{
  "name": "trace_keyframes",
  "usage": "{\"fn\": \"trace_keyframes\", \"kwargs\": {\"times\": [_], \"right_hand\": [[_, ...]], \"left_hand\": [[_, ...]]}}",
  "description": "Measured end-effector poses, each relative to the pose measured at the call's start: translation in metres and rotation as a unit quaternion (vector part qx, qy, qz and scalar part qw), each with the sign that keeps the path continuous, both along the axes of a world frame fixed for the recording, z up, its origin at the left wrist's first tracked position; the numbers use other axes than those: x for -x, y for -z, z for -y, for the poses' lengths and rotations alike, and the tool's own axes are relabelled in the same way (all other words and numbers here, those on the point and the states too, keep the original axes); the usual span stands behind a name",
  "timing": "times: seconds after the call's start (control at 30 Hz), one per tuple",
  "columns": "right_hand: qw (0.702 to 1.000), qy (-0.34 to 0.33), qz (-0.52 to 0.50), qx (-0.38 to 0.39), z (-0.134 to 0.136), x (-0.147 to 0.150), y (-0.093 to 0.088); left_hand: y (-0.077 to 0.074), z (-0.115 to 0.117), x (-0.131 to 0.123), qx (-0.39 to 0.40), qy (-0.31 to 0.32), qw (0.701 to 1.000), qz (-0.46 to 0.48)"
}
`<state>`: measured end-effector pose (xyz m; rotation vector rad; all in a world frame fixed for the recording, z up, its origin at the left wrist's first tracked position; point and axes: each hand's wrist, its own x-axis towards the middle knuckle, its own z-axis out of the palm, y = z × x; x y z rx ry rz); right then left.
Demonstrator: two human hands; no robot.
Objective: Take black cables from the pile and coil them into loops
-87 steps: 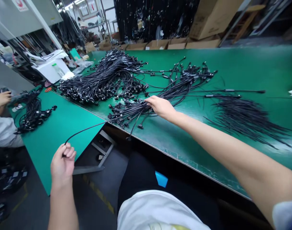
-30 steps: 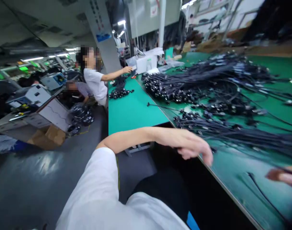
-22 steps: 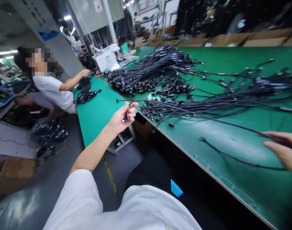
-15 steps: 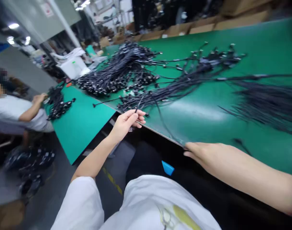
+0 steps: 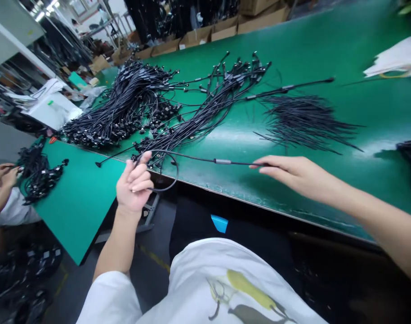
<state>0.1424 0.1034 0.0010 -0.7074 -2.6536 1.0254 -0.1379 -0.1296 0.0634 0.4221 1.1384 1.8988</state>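
Note:
A thin black cable (image 5: 195, 157) with a grey sleeve (image 5: 222, 161) on it stretches between my two hands, above the front edge of the green table. Fingers curled, my left hand (image 5: 136, 182) grips it on the left, where the cable bends into a loop. My right hand (image 5: 286, 170) pinches its other end between thumb and fingers. Behind my hands lies a bundle of black cables (image 5: 198, 119) with small connectors. To the right of that bundle, a loose heap of thin black strands (image 5: 310, 119) rests on the table.
A larger pile of black cables (image 5: 121, 105) lies at the back left. On a lower green table (image 5: 80, 193) a co-worker's hands (image 5: 6, 175) hold cables. A white box (image 5: 53, 110), cardboard boxes (image 5: 195, 39) and a white cloth-like item (image 5: 397, 56) stand or lie around.
My right hand has risen from the table edge to above the tabletop. The cable is now stretched sideways, showing its grey sleeve. My left hand has turned palm-up, and the view has swung right.

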Motion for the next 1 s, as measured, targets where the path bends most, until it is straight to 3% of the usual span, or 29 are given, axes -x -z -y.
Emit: {"fn": "trace_keyframes", "kwargs": {"times": [0.07,0.13,0.2,0.27,0.3,0.37,0.4,0.47,0.57,0.63,0.73,0.87,0.93,1.0], "right_hand": [[0.994,0.016,0.018,-0.108,0.012,-0.005,0.008],[0.982,-0.025,0.072,-0.171,0.033,-0.004,0.005],[0.972,-0.15,0.109,-0.143,0.054,0.002,-0.007],[0.959,-0.262,0.091,-0.061,0.067,0.01,-0.024],[0.958,-0.278,0.063,-0.025,0.068,0.014,-0.032],[0.973,-0.228,-0.005,0.018,0.063,0.021,-0.047],[0.982,-0.185,-0.035,0.027,0.057,0.022,-0.052],[0.99,-0.12,-0.07,0.036,0.044,0.019,-0.06],[0.995,-0.059,-0.083,0.021,0.026,0.003,-0.062],[0.995,0.024,-0.089,-0.031,0.014,-0.012,-0.057],[0.979,0.134,-0.056,-0.143,-0.005,-0.03,-0.04],[0.977,0.079,0.018,-0.198,-0.007,-0.029,-0.015],[0.978,0.023,0.023,-0.204,0.007,-0.02,-0.012],[0.979,-0.071,0.023,-0.191,0.026,-0.008,-0.019]], "left_hand": [[0.003,-0.007,-0.002,0.019,0.011,1.0,-0.011],[0.014,-0.02,-0.013,0.039,0.045,0.996,-0.061],[0.026,-0.033,-0.029,0.049,0.083,0.983,-0.155],[0.037,-0.041,-0.048,0.054,0.137,0.953,-0.266],[0.04,-0.043,-0.057,0.056,0.173,0.932,-0.314],[0.044,-0.045,-0.07,0.06,0.236,0.9,-0.362],[0.044,-0.046,-0.072,0.061,0.255,0.899,-0.352],[0.043,-0.048,-0.071,0.058,0.258,0.923,-0.28],[0.038,-0.054,-0.052,0.038,0.174,0.973,-0.147],[0.033,-0.055,-0.033,0.026,0.102,0.993,-0.061],[0.025,-0.047,-0.004,0.004,0.05,0.995,0.085],[0.019,-0.036,0.01,-0.108,0.008,0.982,0.153],[0.02,-0.039,0.003,-0.129,0.017,0.984,0.119],[0.026,-0.045,-0.015,-0.085,0.058,0.994,0.026]]}}
